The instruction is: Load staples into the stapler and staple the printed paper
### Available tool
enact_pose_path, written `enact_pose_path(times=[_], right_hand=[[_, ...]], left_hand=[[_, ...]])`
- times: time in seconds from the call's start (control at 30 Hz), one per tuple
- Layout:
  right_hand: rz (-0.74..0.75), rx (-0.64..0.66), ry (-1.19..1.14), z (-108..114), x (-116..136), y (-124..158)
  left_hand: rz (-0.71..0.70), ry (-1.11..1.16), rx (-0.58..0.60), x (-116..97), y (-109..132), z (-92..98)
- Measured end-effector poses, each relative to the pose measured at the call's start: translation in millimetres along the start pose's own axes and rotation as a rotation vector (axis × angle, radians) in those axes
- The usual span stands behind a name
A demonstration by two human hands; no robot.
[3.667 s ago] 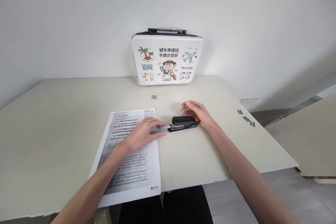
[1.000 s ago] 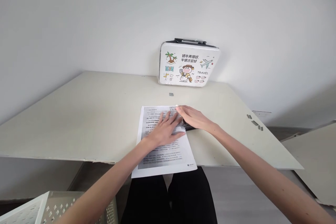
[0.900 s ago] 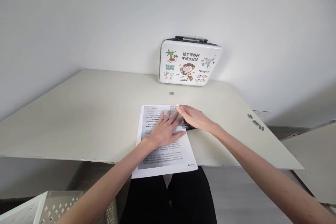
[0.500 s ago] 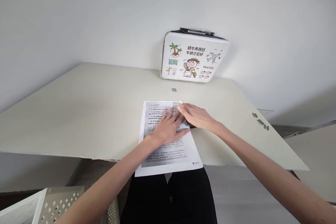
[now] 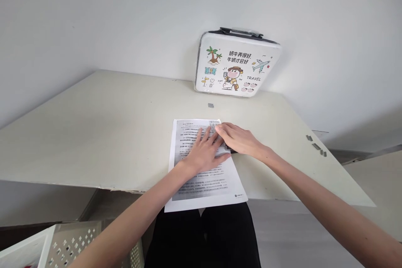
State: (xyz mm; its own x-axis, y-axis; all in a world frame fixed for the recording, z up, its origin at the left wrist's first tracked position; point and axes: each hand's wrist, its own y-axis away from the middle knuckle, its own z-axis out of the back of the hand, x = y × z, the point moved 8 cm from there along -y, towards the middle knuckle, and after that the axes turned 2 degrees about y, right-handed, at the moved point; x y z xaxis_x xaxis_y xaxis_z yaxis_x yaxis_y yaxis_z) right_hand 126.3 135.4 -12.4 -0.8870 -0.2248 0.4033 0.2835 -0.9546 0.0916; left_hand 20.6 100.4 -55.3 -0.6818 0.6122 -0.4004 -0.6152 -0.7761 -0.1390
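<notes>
Left hand [image 5: 204, 157] lies spread, grip released, on the printed sheet [image 5: 204, 190] overhanging the desk [image 5: 109, 134] — light, floppy paper, likely best pinned flat near its corner — while right hand [image 5: 238, 139] covers the stapler [image 5: 232, 150] (clenched or not, can't tell).

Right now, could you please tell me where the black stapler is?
In the head view, the black stapler is just right of centre, mostly hidden under the right hand, at the right edge of the printed sheet.
</notes>
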Motion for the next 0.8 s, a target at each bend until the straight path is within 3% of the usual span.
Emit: enact_pose_path(times=[0.57, 0.8], right_hand=[[-0.058, -0.007, 0.08, -6.7, 1.6, -1.8], [0.041, -0.156, 0.298, -18.9, 9.6, -3.8]], left_hand=[[0.006, -0.01, -0.036, -2.1, 0.5, -0.2], [0.003, -0.033, -0.045, -0.6, 1.7, -1.0]])
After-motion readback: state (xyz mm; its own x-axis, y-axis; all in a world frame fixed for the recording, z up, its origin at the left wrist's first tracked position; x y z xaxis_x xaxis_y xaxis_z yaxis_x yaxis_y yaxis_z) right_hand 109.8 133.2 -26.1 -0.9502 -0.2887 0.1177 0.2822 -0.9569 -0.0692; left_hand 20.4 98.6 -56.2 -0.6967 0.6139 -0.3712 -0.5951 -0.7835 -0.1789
